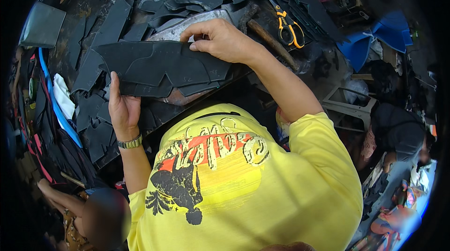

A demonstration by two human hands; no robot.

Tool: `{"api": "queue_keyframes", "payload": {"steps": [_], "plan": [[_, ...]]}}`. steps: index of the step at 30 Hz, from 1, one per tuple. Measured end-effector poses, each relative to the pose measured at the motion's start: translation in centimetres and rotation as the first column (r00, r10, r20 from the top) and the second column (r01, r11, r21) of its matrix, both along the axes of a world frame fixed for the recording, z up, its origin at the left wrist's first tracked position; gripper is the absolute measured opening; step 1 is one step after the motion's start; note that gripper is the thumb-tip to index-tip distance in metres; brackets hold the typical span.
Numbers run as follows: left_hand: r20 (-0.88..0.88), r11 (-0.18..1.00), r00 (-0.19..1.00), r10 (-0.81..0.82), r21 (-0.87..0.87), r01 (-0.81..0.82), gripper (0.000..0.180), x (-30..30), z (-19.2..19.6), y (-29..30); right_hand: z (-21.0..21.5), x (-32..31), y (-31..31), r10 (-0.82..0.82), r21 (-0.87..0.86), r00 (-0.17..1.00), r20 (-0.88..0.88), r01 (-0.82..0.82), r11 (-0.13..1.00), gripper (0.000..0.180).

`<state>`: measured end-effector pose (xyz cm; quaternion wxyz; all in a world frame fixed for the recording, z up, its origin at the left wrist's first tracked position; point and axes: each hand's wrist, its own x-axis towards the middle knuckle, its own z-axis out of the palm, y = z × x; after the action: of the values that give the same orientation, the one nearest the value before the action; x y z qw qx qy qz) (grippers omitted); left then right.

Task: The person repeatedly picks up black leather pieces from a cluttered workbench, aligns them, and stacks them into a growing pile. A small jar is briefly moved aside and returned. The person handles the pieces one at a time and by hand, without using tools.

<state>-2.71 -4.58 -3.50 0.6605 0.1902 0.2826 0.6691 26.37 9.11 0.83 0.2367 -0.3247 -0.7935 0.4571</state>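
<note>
Light is falling brightly on your yellow, short-sleeved fabric shirt point(281, 194), and soft shadows are streaking its right side. Above the shirt, your flat, black, shaped sheets point(159, 63) are looking dim yet sharp. Around the shirt, edges are bending toward black corners, while blurred patches are lying beyond its lower left and right.

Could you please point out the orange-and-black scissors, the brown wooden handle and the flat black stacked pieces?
Orange-and-black scissors point(281, 15): head view, on the handles.
Brown wooden handle point(272, 43): head view, mid-length.
Flat black stacked pieces point(161, 64): head view, middle of top piece.
</note>
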Motion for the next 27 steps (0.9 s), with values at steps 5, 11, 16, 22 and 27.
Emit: {"api": "queue_keyframes", "payload": {"steps": [5, 11, 16, 22, 27], "plan": [[0.097, 0.997, 0.994, -0.057, 0.06, 0.051, 0.045, -0.1, -0.6, 0.2, -0.3, 0.2, 0.0, 0.019, -0.051, 1.0, 0.004, -0.018, 0.999, 0.027], [0.2, 0.989, 0.974, -0.104, 0.127, 0.08, 0.048, 0.3, -0.2, 0.7, -1.3, 0.4, 0.3, 0.03, -0.067, 0.997, -0.07, -0.035, 0.997, 0.027], [0.17, 0.994, 0.981, 0.088, -0.081, -0.075, 0.049, 1.4, 0.9, 0.6, -1.2, 0.9, 0.8, 0.011, 0.046, 0.997, -0.079, -0.007, 0.999, 0.027], [0.058, 0.978, 0.985, 0.162, -0.145, -0.153, 0.052, 2.0, 2.0, 1.1, -0.5, 1.2, 0.8, -0.008, -0.12, 1.0, -0.022, 0.006, 0.993, 0.027], [0.051, 0.974, 0.983, 0.175, -0.152, -0.165, 0.051, 2.1, 1.8, 1.3, -0.4, 1.1, 0.7, 0.006, -0.078, 1.0, -0.025, -0.008, 0.997, 0.026]]}}
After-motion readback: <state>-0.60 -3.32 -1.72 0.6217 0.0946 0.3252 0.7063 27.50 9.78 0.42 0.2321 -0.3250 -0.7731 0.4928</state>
